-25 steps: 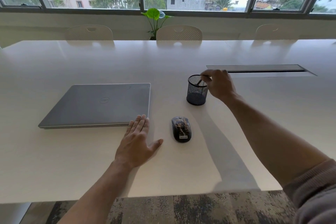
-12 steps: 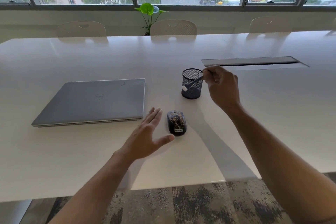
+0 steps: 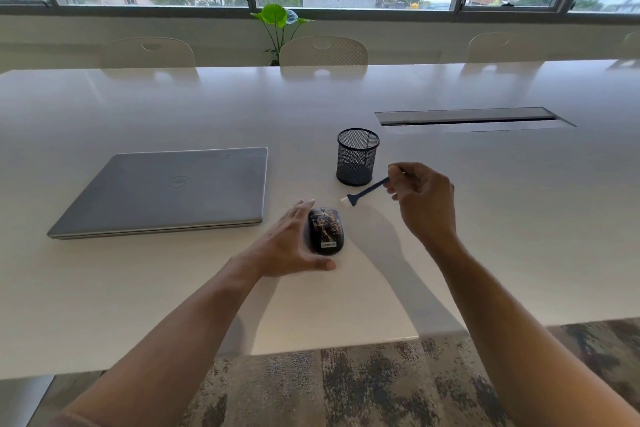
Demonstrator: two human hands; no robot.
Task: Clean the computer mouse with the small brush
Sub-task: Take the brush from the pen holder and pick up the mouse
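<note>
A black computer mouse (image 3: pixel 326 231) with a gold marbled pattern lies on the white table (image 3: pixel 138 288). My left hand (image 3: pixel 287 246) curls around its left side, fingers along the edge and thumb at the near end. My right hand (image 3: pixel 424 199) holds a small dark brush (image 3: pixel 363 191) by its handle. The brush's white bristle tip points down and left, hanging just above and to the right of the mouse, apart from it.
A black mesh pen cup (image 3: pixel 357 156) stands behind the mouse. A closed grey laptop (image 3: pixel 166 191) lies to the left. A cable slot (image 3: pixel 467 116) is set in the table at the back right. Chairs (image 3: pixel 323 52) and a plant (image 3: pixel 278 24) stand beyond the far edge.
My right hand lifted the brush out of the mesh cup and brought it down toward the mouse. My left hand moved right and closed around the mouse's left side.
</note>
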